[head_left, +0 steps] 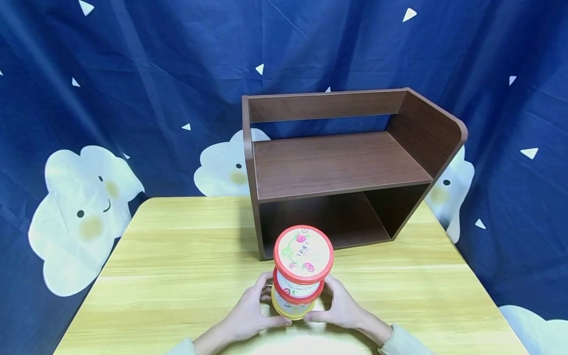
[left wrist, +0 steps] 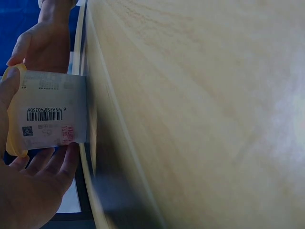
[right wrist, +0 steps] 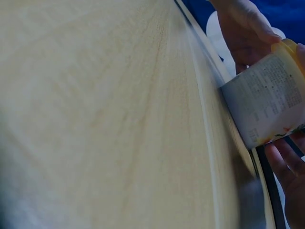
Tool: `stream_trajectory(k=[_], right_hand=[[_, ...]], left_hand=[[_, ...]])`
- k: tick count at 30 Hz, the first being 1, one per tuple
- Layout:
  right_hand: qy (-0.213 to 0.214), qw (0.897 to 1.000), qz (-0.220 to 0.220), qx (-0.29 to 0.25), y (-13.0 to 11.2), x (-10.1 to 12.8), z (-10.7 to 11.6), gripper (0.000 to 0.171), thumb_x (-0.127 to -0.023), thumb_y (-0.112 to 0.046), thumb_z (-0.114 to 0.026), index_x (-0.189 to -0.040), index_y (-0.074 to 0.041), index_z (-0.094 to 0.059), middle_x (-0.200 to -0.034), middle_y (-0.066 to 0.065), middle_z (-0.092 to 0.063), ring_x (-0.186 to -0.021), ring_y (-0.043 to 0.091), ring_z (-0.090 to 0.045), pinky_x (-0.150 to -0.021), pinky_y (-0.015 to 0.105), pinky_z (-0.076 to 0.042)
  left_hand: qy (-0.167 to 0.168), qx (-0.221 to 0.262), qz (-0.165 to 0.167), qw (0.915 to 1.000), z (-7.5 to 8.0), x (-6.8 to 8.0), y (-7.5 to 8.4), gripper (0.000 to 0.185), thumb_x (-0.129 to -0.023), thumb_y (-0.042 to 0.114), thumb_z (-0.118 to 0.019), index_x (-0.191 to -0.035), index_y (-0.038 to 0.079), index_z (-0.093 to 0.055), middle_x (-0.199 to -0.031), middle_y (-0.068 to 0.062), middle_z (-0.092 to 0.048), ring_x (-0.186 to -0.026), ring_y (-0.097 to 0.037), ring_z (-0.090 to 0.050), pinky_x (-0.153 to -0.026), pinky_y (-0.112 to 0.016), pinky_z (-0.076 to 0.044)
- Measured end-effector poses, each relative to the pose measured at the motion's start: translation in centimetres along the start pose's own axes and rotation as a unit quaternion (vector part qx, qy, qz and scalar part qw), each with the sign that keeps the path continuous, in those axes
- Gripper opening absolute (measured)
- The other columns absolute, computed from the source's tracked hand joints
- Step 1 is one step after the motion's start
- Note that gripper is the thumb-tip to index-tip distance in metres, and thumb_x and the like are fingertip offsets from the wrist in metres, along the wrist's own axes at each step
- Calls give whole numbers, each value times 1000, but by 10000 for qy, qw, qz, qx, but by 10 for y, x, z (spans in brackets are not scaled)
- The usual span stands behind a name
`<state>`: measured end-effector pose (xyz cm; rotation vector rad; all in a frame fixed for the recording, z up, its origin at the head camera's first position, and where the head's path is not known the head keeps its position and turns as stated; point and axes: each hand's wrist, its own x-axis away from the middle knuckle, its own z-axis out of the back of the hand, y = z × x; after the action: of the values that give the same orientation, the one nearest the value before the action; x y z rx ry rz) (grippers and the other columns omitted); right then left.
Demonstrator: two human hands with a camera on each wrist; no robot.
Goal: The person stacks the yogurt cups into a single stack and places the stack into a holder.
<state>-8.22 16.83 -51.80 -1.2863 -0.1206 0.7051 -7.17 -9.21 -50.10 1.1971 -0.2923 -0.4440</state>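
Three paper tubs stand in a stack near the front middle of the table in the head view. The top tub has a red-rimmed lid printed with strawberries. Beneath it is a second red-lidded tub. The lowest tub has a yellow lid, and its printed wall carries a barcode in the left wrist view. From the left side my left hand grips this lowest tub, its thumb at the front by the lid. My right hand holds the same tub from the right, fingers behind it.
A dark brown two-level wooden shelf stands just behind the stack, its lower compartment facing forward. The light wooden table extends to both sides. A blue curtain with white clouds hangs behind.
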Motion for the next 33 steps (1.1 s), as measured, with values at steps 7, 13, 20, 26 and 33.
stream_trajectory(k=[7,13,20,26,33], right_hand=[[-37,9999,88,36,0,-1,0,79,-72,-16,-86,-139,-14,-43,-133,4,-59,-122,14,-58,-107,27,-45],[-118,9998,96,88,1,-3,-1,79,-72,-20,-86,-139,-14,-44,-133,3,-60,-123,14,-57,-106,27,-46],[-146,9998,36,136,-1,-4,-2,76,-73,-22,-85,-138,-16,-45,-132,1,-60,-121,15,-58,-104,28,-48],[-105,9998,108,144,-1,-2,-2,76,-73,-21,-86,-137,-15,-45,-130,2,-61,-119,14,-60,-102,29,-49],[82,9994,175,276,-1,2,1,77,-72,-20,-86,-137,-14,-46,-131,2,-61,-122,13,-57,-105,27,-47]], left_hand=[[8,-14,26,10000,0,0,0,80,-70,41,-85,-134,31,-39,-127,6,-61,-111,-9,-60,-90,-24,-54],[14,-52,15,10000,0,0,0,81,-70,43,-85,-135,30,-39,-127,6,-61,-110,-8,-61,-90,-24,-54],[2,-103,16,9999,0,0,-1,81,-70,44,-84,-135,31,-38,-128,7,-60,-112,-9,-61,-91,-24,-54],[-44,-31,-107,9999,3,3,-1,84,-69,41,-86,-138,32,-38,-129,7,-59,-114,-11,-59,-95,-25,-53],[170,-208,-303,9992,12,5,1,78,-73,42,-82,-139,29,-41,-132,7,-59,-119,-14,-58,-95,-33,-53]])
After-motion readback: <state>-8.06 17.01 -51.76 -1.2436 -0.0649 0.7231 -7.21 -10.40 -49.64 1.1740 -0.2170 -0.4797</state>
